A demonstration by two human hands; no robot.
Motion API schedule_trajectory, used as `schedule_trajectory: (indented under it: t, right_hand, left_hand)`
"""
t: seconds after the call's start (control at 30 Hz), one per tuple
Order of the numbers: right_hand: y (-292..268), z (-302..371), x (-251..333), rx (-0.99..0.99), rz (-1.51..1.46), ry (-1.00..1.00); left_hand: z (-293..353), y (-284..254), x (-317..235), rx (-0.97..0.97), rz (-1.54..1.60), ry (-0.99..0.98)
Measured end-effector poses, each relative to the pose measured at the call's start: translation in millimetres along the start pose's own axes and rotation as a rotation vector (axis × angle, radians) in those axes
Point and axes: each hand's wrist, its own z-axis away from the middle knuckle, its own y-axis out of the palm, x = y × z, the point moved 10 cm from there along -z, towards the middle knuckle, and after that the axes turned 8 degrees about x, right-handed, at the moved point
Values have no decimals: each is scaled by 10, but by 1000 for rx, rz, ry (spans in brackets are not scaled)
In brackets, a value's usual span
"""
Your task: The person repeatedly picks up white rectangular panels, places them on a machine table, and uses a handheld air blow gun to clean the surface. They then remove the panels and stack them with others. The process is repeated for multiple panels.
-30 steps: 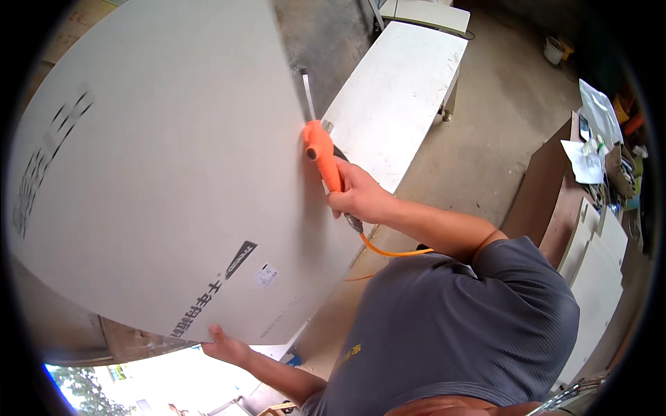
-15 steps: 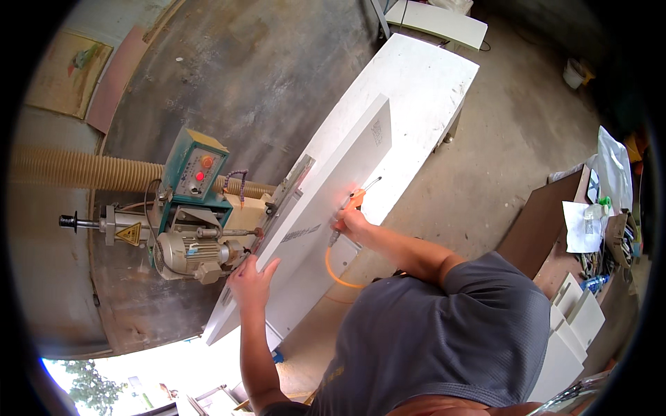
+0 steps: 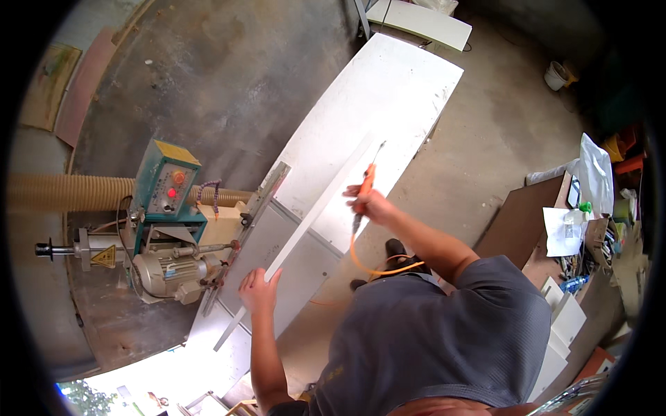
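A long white panel (image 3: 313, 216) stands on its narrow edge across the white worktable (image 3: 395, 83). Its thin upper edge faces me, and the broad face hardly shows. My left hand (image 3: 259, 291) grips that edge near the panel's near end, thumb on one side and fingers on the other. In my right hand (image 3: 373, 205) is an orange air blow gun (image 3: 368, 177) with a thin metal nozzle pointing toward the far end of the table. An orange hose (image 3: 357, 256) hangs from its lower end. That hand is just right of the panel.
Left of the panel stands a machine with a motor (image 3: 163, 274), a green control box (image 3: 168, 186) with a lit red button, and a ribbed duct (image 3: 76, 193). A metal fence (image 3: 267, 184) runs along the table. At right, a brown bench (image 3: 520, 222) carries paper and tools.
The panel has come away from the machine's fence and swung more upright, so its printed face is out of sight. My right hand has lifted the blow gun off to the panel's right.
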Motion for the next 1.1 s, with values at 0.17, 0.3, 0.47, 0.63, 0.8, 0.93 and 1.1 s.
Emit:
schedule_trajectory:
  t: [0.17, 0.3, 0.47, 0.63, 0.8, 0.93, 1.1]
  right_hand:
    - [-2053, 1332, 1478, -569, 511, -205]
    - [-2834, 2193, 1613, -792, 505, -118]
    - [-2904, 2077, 1258, -727, 820, 62]
    - [-2028, 1581, 184, -573, 796, 315]
    - [-1632, 1179, -747, -566, 592, 286]
    - [-2053, 834, -897, -636, 703, 305]
    - [-1945, 385, -835, -584, 526, 149]
  left_hand:
    - [579, 421, -719, 278, 440, 129]
    - [937, 1381, -915, 348, 447, 79]
    - [861, 2085, -939, 219, 377, -23]
    - [1100, 2821, -620, 385, 463, -246]
    - [2165, 2941, 1018, 456, 435, -678]
    - [2771, 3044, 1947, 448, 438, -754]
    - [2752, 3189, 2266, 284, 555, -576]
